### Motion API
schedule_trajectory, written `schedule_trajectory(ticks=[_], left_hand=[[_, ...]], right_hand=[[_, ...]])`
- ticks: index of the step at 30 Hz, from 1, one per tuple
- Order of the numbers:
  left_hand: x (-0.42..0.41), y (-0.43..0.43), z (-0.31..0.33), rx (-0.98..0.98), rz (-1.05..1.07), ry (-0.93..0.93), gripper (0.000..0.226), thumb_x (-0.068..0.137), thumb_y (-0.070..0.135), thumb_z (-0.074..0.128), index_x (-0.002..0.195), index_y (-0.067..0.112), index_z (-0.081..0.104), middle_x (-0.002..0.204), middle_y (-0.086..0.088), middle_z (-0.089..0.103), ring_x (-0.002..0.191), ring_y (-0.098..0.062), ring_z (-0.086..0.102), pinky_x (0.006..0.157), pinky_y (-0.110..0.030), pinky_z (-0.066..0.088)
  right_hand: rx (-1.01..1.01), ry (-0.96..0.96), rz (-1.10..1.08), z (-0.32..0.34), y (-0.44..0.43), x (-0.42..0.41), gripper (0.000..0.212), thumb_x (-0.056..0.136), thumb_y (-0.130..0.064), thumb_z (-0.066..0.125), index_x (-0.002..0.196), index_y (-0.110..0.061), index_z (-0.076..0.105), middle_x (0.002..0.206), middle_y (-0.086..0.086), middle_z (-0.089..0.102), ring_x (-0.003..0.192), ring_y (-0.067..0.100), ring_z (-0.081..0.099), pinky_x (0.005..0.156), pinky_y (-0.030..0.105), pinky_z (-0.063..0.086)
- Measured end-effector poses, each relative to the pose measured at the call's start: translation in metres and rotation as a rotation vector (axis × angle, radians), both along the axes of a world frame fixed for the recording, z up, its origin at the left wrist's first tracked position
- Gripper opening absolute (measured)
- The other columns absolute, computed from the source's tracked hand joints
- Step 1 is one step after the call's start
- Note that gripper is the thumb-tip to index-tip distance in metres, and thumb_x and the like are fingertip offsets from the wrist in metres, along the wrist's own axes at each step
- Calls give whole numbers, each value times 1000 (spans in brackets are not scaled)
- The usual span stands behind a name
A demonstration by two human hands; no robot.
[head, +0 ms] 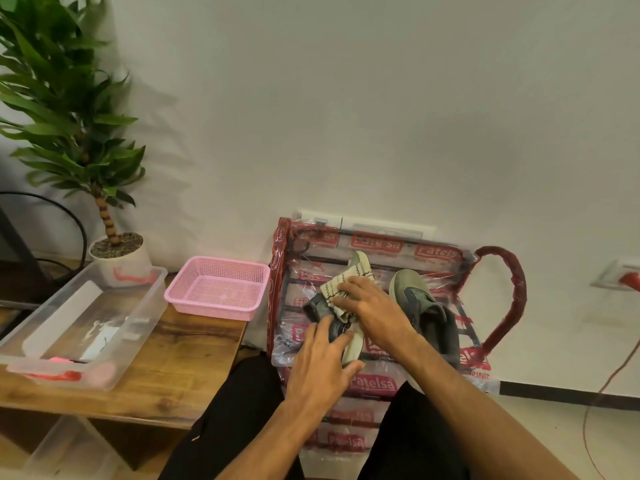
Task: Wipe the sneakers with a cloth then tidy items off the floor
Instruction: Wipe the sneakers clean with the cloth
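Two grey-green sneakers sit on a plastic-wrapped red rack [377, 384] against the wall. The left sneaker [320, 308] lies tipped on its side, its pale sole facing right. My left hand [323, 360] grips this sneaker at its heel end. My right hand [374, 306] presses a cream cloth with dark stitching [334, 287] onto the sneaker's upper side, fingers spread flat. The right sneaker [426, 311] stands upright beside it, partly hidden behind my right forearm.
A wooden low table [194, 344] stands to the left, bearing a pink mesh basket [218, 287], a clear plastic tub [138, 327] and a potted plant [117, 252]. A red cable [595, 393] trails down the wall at right. My black-trousered legs fill the bottom.
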State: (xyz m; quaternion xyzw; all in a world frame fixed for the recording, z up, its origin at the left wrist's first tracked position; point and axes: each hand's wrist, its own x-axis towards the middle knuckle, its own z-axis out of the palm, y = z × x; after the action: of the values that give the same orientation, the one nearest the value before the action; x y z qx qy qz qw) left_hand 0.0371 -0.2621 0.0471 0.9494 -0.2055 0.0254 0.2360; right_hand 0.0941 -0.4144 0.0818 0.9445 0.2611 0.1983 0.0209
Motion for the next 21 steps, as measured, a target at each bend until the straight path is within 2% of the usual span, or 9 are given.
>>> schedule_trajectory(ticks=[3,5,7,9,11,14,18,21], left_hand=[[1,-2,2,20,-12,-53,60,91,52,56,144,31,39,153,-2,20,142,-21,16,110,-39,37],[0,-1,2,8,-11,-71,56,90,52,56,140,33,43,148,-1,27,138,-19,22,105,-37,41],[-3,1,-1,10,-8,-62,54,91,53,54,140,33,42,147,-1,29,137,-19,24,105,-37,41],[-5,1,-4,16,-13,-56,56,94,52,50,145,33,36,149,-2,26,139,-20,21,107,-38,40],[-4,3,-4,32,-29,-99,54,96,47,49,145,28,36,150,-3,26,140,-19,22,106,-35,40],[-1,10,-2,42,-41,-121,50,98,39,48,145,25,35,150,-2,26,139,-16,25,102,-29,42],[3,15,-1,43,-62,-115,52,95,44,53,142,29,41,154,-2,25,140,-16,22,106,-33,41],[7,10,6,36,-66,-120,53,92,51,55,139,31,46,157,-5,20,145,-19,14,116,-35,24]], right_hand=[[-30,53,-76,8,6,7,35,84,-9,65,118,-15,69,123,7,61,122,28,49,104,39,38],[33,132,-17,8,13,8,37,84,-3,62,119,-14,69,128,8,59,125,26,47,107,39,36],[12,189,78,6,15,5,39,81,1,64,117,-15,70,131,6,59,127,24,46,108,40,37],[-55,147,123,4,7,5,33,81,-4,70,112,-16,72,126,5,62,124,25,50,105,40,42],[-126,95,74,8,1,8,29,79,-13,74,107,-19,74,119,3,65,116,25,54,99,39,46],[-190,66,-6,13,2,12,29,85,-14,66,114,-17,72,122,6,61,120,28,50,103,40,41],[-13,85,-76,11,-5,5,41,84,2,61,121,-15,69,133,11,57,130,31,45,108,41,35],[84,90,-117,10,-11,0,51,80,9,62,123,-18,68,137,10,55,134,31,43,110,43,35]])
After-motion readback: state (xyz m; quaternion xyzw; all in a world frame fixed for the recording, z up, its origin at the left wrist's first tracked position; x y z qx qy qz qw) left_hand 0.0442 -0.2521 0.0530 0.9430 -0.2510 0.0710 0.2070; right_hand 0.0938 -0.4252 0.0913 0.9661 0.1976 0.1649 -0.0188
